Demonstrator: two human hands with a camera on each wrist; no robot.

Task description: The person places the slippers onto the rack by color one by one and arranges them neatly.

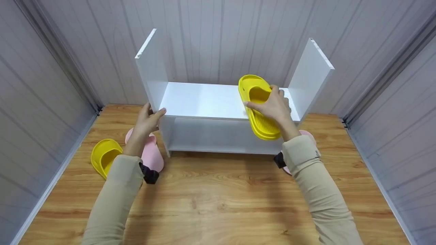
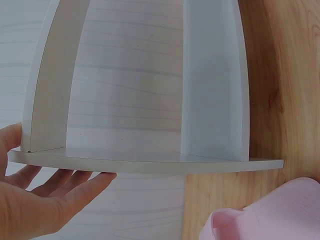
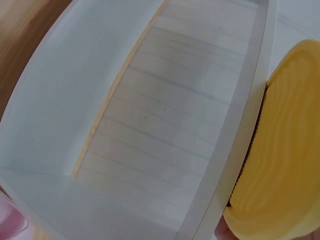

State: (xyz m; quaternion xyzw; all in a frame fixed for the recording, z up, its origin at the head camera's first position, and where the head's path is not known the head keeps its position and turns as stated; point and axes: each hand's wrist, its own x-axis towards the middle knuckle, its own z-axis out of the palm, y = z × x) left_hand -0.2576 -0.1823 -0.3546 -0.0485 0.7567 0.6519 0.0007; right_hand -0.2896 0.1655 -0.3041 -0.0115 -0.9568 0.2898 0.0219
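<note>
A white two-tier shelf (image 1: 201,98) stands against the back wall, its two side panels rising above the upper board. My left hand (image 1: 144,122) grips its left side, thumb on the upper board's front corner and fingers against the outer face, as the left wrist view shows. My right hand (image 1: 276,106) holds a yellow slipper (image 1: 267,131) by its sides, thumb on the near side. The slipper is over the right part of the upper board, toe toward the wall and heel past the front edge. In the right wrist view, the slipper's ribbed sole (image 3: 280,145) appears beside the board's edge.
On the floor at left lie another yellow slipper (image 1: 104,154) and a pink slipper (image 1: 152,156), partly behind my left arm. More pink footwear (image 1: 308,135) shows behind my right wrist. Panelled walls (image 1: 402,119) enclose the wooden floor (image 1: 211,204) on three sides.
</note>
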